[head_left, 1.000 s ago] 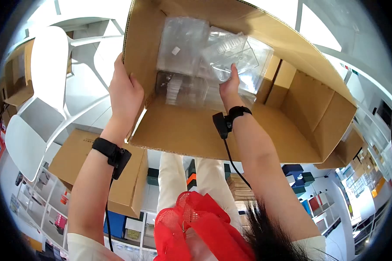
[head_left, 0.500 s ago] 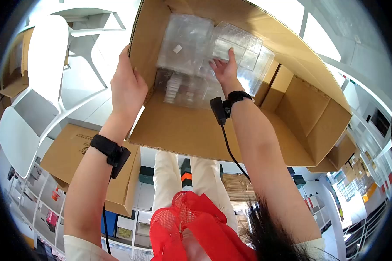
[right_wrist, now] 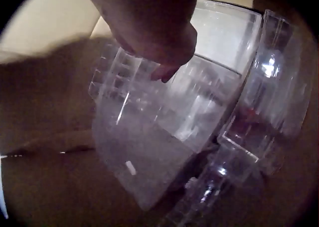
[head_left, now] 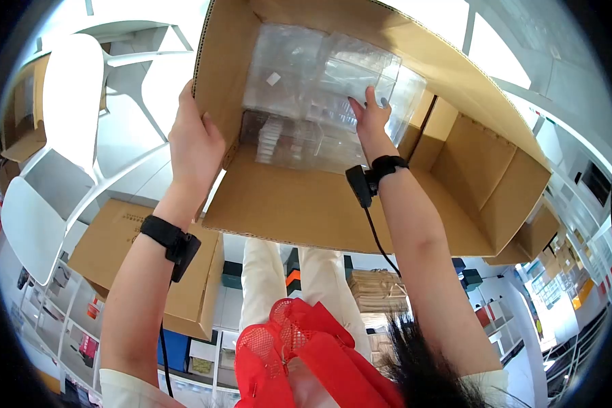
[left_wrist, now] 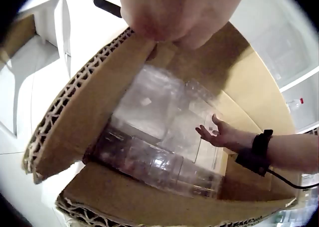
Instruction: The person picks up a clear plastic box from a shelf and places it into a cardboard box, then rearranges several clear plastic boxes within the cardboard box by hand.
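A large cardboard box (head_left: pixel 306 204) lies tipped toward me, its inside showing. My left hand (head_left: pixel 196 146) grips the edge of its left wall, fingers behind the cardboard and hidden in the head view. Inside, several clear plastic organizer boxes (head_left: pixel 285 58) sit packed side by side; one bears a small white label (head_left: pixel 273 79). My right hand (head_left: pixel 374 122) reaches in over the clear plastic case with compartments (head_left: pixel 360 68) at the right of the group. Its fingers are spread, and in the left wrist view the right hand (left_wrist: pixel 224 135) holds nothing.
A white chair (head_left: pixel 75 102) stands to the left. Another cardboard box (head_left: pixel 143 258) is below it, beside my legs. Flattened cardboard (head_left: pixel 377 289) is stacked near my feet. A dark cable (head_left: pixel 377 234) trails from the right wrist camera.
My right hand moved left and farther into the box, then right and back, fingers now spread. The compartment case was tilted and now lies straighter among the others. My left hand keeps its hold.
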Demonstrator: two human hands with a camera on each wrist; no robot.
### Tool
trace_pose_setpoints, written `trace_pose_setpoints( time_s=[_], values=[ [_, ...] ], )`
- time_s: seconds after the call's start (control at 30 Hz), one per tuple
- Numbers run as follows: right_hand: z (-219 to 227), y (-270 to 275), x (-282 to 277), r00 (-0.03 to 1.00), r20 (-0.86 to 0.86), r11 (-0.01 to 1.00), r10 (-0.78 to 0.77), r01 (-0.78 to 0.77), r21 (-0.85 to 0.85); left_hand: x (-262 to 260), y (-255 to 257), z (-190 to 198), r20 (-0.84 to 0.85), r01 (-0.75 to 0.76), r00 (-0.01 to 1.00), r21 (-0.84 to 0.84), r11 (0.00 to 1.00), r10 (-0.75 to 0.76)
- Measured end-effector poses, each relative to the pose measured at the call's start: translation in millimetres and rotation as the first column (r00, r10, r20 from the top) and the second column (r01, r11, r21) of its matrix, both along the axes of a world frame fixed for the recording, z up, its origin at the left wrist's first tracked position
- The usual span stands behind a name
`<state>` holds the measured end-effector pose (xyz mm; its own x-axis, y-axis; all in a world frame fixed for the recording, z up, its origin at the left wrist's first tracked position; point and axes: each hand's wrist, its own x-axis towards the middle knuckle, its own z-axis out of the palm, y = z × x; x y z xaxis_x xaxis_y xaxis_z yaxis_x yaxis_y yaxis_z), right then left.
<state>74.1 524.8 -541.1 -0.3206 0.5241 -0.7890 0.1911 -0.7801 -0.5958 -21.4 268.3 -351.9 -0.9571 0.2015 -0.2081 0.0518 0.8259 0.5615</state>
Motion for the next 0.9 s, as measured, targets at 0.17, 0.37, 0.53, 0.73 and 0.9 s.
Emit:
trace_pose_setpoints(
  time_s=[0.17, 0.37, 0.53, 0.73, 0.9],
  values=[
    [14, 3, -7, 0.967, 0.195, 0.983, 0.163, -0.175, 0.047, 1, 3, 3, 0.033, -0.013, 0.999, -0.013, 1.0, 0.014],
    [-41, 55, 14, 0.52, 0.648, 0.594, 0.557, -0.794, 0.128, 4, -4, -3, 0.028, -0.018, 0.999, -0.025, 1.0, 0.019],
    [63, 9, -3, 0.476, 0.732, 0.158, 0.488, -0.872, 0.463, 4, 3, 7, 0.154, -0.086, 0.984, -0.034, 0.996, 0.09],
    [198, -83, -49, 0.307, 0.471, -0.191, 0.827, -0.635, 0.749, 5, 8, 21, 0.127, -0.05, 0.991, 0.128, 0.99, 0.033],
    [248, -162, -133, 0.242, 0.382, -0.252, 0.892, -0.436, 0.864, 6, 0, 20, 0.22, -0.061, 0.976, 0.26, 0.964, 0.002]
  ],
)
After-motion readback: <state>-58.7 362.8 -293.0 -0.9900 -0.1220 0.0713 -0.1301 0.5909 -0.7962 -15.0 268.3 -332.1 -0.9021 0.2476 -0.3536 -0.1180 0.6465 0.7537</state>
